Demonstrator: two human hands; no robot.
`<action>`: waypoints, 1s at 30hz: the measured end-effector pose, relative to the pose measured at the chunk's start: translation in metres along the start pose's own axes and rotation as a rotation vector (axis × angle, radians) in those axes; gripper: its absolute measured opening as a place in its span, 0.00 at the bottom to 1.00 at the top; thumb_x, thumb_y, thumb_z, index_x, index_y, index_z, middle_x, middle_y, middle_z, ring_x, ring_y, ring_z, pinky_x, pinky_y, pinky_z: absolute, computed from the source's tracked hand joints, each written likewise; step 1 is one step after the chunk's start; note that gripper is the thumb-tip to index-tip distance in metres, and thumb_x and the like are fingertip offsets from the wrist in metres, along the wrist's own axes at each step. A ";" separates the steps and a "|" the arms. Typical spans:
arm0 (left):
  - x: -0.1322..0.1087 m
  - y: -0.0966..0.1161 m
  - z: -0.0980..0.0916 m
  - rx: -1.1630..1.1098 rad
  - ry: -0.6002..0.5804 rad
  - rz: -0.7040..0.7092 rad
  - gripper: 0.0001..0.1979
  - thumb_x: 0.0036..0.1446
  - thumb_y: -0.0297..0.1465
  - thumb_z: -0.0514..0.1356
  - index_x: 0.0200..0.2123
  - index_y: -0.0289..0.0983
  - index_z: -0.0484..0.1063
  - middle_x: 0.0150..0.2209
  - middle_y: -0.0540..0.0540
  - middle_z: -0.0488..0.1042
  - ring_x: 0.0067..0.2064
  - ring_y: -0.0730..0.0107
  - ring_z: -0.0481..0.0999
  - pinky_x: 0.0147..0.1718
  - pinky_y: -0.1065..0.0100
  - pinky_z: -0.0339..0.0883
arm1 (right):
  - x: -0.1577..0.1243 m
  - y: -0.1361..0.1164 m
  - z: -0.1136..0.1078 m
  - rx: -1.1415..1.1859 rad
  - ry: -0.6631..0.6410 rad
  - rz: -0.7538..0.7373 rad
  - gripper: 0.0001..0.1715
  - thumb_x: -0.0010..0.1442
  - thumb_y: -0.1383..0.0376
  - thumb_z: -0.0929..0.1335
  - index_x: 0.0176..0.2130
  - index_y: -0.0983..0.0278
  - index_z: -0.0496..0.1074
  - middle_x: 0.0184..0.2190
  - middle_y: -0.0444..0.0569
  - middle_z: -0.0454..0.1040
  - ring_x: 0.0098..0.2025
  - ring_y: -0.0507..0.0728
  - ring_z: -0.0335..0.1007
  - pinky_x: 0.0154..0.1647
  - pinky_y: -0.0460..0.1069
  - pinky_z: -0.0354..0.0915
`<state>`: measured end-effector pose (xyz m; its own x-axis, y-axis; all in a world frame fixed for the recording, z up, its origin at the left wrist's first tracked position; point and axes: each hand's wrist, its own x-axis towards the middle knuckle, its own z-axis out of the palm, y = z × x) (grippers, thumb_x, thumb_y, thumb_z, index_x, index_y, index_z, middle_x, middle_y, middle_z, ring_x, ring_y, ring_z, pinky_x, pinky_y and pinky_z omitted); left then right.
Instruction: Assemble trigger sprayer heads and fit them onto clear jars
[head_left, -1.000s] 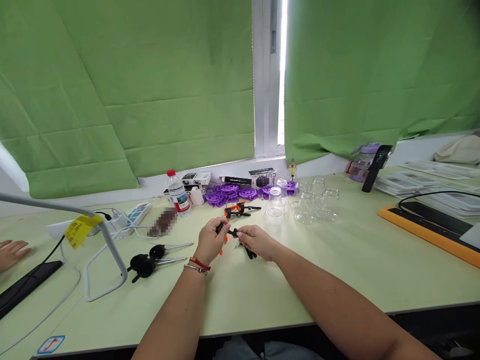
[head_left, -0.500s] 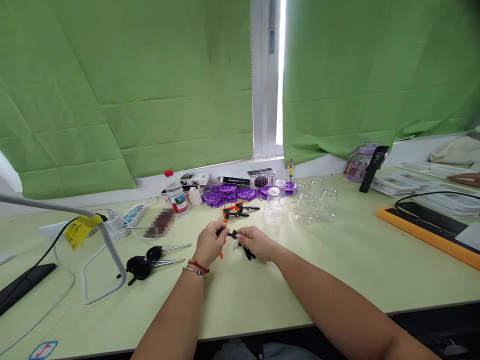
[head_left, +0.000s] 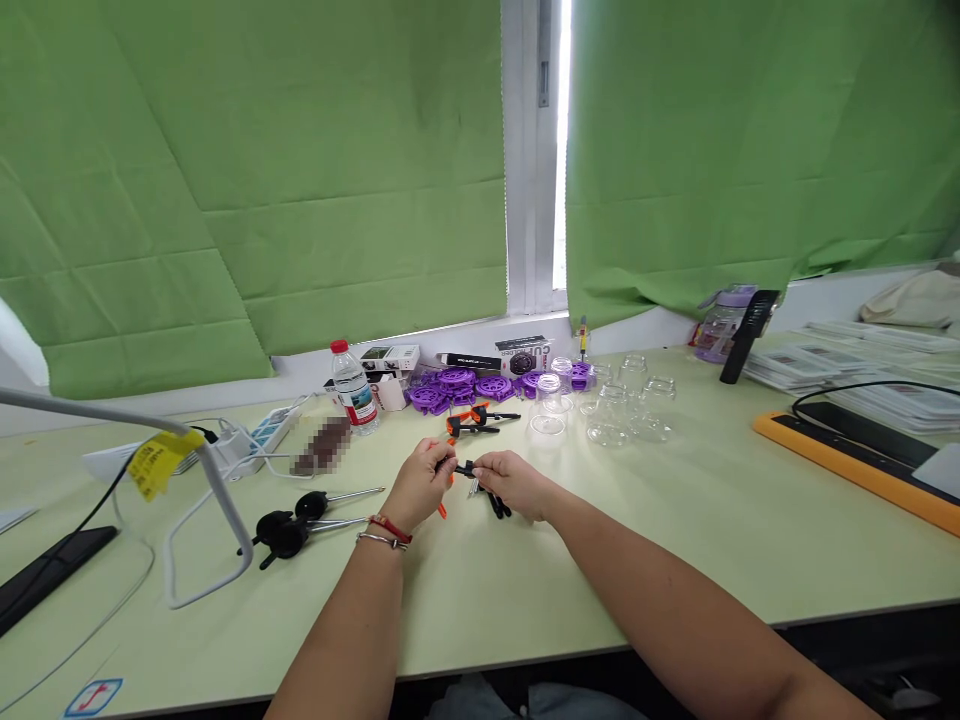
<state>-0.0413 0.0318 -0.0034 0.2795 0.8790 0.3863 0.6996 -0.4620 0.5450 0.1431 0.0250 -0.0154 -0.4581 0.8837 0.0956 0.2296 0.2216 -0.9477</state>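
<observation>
Between my two hands is a small black part (head_left: 464,469), pinched from both sides above the table. My left hand (head_left: 422,484) is closed on its left end, and my right hand (head_left: 511,484) grips its right end with fingers together. The fingers cover most of it, so its exact kind cannot be made out. Orange pieces (head_left: 442,511) show beside and under my left hand. Below my right hand lie several black pieces (head_left: 497,504) with silvery rods. Just beyond the hands rest orange and black clamp-like parts (head_left: 474,426).
Purple plastic parts (head_left: 456,383) lie along the back, beside clear cups (head_left: 611,412). A water bottle (head_left: 352,390) stands back left. Black parts with metal rods (head_left: 289,535) lie left, near a grey metal frame (head_left: 225,500). An orange-edged device (head_left: 855,475) sits right.
My left wrist has shifted slightly left and turned a little. Both hands still hold the small black part at nearly the same spot.
</observation>
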 end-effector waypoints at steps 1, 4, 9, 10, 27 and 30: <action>0.000 0.000 0.000 0.003 0.005 0.007 0.09 0.59 0.33 0.52 0.31 0.40 0.70 0.38 0.47 0.69 0.36 0.68 0.72 0.39 0.65 0.66 | 0.000 0.000 0.000 -0.007 -0.001 0.002 0.16 0.59 0.59 0.62 0.24 0.62 0.57 0.18 0.37 0.52 0.21 0.47 0.43 0.21 0.45 0.45; 0.000 0.002 0.003 0.000 0.048 -0.011 0.08 0.58 0.32 0.52 0.29 0.40 0.68 0.40 0.47 0.68 0.38 0.68 0.72 0.39 0.65 0.66 | 0.000 0.000 0.000 -0.026 0.001 0.012 0.15 0.59 0.60 0.61 0.24 0.62 0.57 0.18 0.37 0.51 0.21 0.47 0.42 0.21 0.45 0.45; 0.000 0.006 0.007 -0.019 0.123 -0.049 0.07 0.58 0.32 0.53 0.29 0.40 0.68 0.41 0.47 0.69 0.37 0.69 0.72 0.38 0.66 0.65 | 0.002 0.003 0.001 -0.034 0.009 -0.011 0.15 0.59 0.61 0.61 0.23 0.63 0.57 0.18 0.37 0.51 0.21 0.48 0.43 0.21 0.45 0.44; 0.000 0.006 0.008 -0.017 0.136 -0.057 0.07 0.58 0.32 0.53 0.29 0.40 0.68 0.40 0.47 0.69 0.37 0.69 0.72 0.38 0.66 0.65 | 0.002 0.003 0.001 -0.033 0.012 -0.014 0.14 0.59 0.61 0.61 0.23 0.63 0.57 0.18 0.37 0.51 0.21 0.48 0.43 0.22 0.45 0.45; 0.001 0.011 0.010 0.123 0.125 -0.081 0.11 0.60 0.35 0.51 0.29 0.40 0.70 0.35 0.48 0.69 0.34 0.68 0.70 0.33 0.68 0.62 | 0.003 0.003 0.005 -0.008 0.042 -0.033 0.14 0.59 0.61 0.61 0.24 0.62 0.57 0.19 0.37 0.53 0.22 0.48 0.44 0.23 0.45 0.46; 0.002 0.013 0.009 0.148 0.105 -0.055 0.12 0.61 0.35 0.49 0.30 0.41 0.70 0.34 0.47 0.69 0.33 0.68 0.70 0.33 0.68 0.62 | 0.004 0.006 0.006 -0.001 0.054 -0.041 0.14 0.59 0.60 0.61 0.24 0.63 0.57 0.19 0.37 0.52 0.22 0.48 0.45 0.22 0.45 0.47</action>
<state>-0.0258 0.0289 -0.0028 0.1738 0.8817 0.4385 0.8032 -0.3846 0.4549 0.1381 0.0275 -0.0225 -0.4204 0.8948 0.1504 0.2127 0.2584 -0.9423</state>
